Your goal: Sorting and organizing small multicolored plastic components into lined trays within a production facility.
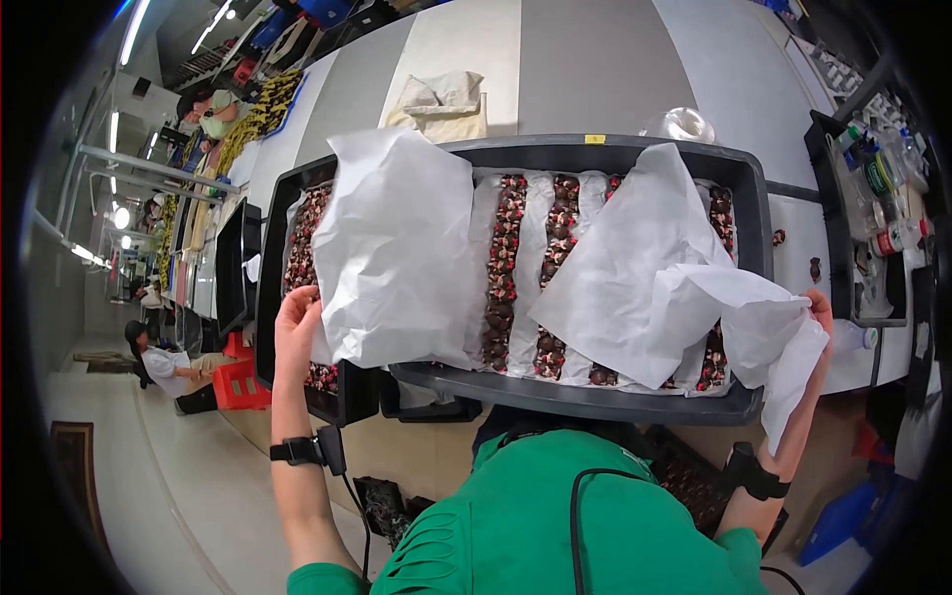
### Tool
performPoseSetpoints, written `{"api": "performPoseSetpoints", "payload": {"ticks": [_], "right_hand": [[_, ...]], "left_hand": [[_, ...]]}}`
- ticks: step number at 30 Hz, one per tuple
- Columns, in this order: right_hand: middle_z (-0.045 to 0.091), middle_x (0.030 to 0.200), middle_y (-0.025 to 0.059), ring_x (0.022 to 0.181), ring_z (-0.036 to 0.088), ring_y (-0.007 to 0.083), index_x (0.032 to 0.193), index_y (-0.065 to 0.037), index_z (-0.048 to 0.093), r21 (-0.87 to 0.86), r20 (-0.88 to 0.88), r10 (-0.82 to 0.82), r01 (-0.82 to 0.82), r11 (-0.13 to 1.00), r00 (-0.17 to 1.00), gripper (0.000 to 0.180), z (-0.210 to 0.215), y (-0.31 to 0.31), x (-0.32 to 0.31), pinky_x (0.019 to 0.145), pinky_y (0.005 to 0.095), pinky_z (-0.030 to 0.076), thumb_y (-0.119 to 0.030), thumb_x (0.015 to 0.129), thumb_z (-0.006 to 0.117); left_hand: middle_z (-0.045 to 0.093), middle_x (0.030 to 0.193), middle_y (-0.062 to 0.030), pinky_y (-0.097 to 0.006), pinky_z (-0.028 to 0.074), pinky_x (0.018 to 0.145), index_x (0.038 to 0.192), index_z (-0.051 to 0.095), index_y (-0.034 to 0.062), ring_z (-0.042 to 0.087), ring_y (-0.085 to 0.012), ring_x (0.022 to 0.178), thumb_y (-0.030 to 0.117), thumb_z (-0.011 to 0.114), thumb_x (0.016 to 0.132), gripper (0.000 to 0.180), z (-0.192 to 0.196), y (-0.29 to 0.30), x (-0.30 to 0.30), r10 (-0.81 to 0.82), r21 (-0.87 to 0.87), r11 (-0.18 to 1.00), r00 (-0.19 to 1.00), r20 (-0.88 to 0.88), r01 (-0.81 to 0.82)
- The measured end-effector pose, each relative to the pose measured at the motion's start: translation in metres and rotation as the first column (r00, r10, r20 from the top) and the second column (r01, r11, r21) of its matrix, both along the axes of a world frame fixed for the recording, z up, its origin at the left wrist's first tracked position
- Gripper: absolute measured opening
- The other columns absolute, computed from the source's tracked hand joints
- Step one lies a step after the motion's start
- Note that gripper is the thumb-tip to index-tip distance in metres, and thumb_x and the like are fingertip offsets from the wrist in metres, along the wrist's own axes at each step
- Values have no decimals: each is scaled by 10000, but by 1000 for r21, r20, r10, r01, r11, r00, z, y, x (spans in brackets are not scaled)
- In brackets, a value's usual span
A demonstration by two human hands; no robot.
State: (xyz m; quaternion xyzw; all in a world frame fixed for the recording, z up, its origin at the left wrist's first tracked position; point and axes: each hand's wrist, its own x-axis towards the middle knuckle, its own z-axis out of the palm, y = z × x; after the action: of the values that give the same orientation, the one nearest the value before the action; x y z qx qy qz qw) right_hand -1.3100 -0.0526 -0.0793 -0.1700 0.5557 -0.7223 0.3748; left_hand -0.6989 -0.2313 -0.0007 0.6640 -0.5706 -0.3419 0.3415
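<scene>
A wide black tub [585, 397] lies across the bench in front of me. In it are rows of small dark, red and pale pieces [504, 268], with crumpled white paper between the rows. One loose white paper sheet [402, 248] covers the left part, and my left hand [297, 322] has its fingers closed at that sheet's left edge. Over the right part lies a second white sheet [635, 263], slanted and folded over. My right hand [821, 309] pinches its right corner beyond the tub's rim, and a flap hangs over my forearm. The sheets hide many of the pieces.
A pale cloth bag [436, 104] and a clear plastic bag [682, 125] lie behind the tub. At right stands a black bin [828, 164] of bottles. A black crate [236, 266] is at left. Farther left, one person [164, 362] sits near a red stool [241, 384].
</scene>
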Motion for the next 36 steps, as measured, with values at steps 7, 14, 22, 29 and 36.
{"api": "performPoseSetpoints", "payload": {"ticks": [7,14,22,29,36], "right_hand": [[572,944,22,834,586,105,1120,-54,523,9,49,60,-60,998,997,191,-12,5,-15,738,239,496,-156,961,548],[572,892,14,785,580,102,1069,-64,543,71,32,95,-97,993,995,137,-6,9,-15,694,232,489,-138,954,550],[550,898,13,772,541,85,987,-65,544,20,21,142,-142,990,990,60,24,-5,5,701,209,457,-59,930,558],[529,839,54,720,519,109,965,-51,502,-91,-48,290,-293,952,956,117,15,20,-18,661,230,455,15,886,556],[587,818,60,693,562,114,988,-38,520,35,18,252,-252,967,968,155,49,38,10,645,222,467,9,855,584]], "left_hand": [[504,843,34,-200,411,688,1147,587,29,478,-49,767,68,627,887,266,-13,-16,33,116,-154,984,972,203,-85],[565,1117,-114,-403,461,891,1181,575,45,565,-303,1012,20,627,838,348,33,27,-87,325,-709,568,677,660,418],[545,1259,-220,-456,415,995,1361,428,-6,516,-411,1155,364,628,874,643,-97,21,-230,-581,108,806,743,333,582],[622,1120,-222,-460,477,889,1255,519,23,585,-366,1084,342,690,797,584,-142,-15,-286,-625,400,774,695,355,491],[613,1090,-146,-443,448,919,1197,548,80,535,-365,1093,229,720,751,501,-173,-19,-293,-455,54,870,757,469,490]]}}
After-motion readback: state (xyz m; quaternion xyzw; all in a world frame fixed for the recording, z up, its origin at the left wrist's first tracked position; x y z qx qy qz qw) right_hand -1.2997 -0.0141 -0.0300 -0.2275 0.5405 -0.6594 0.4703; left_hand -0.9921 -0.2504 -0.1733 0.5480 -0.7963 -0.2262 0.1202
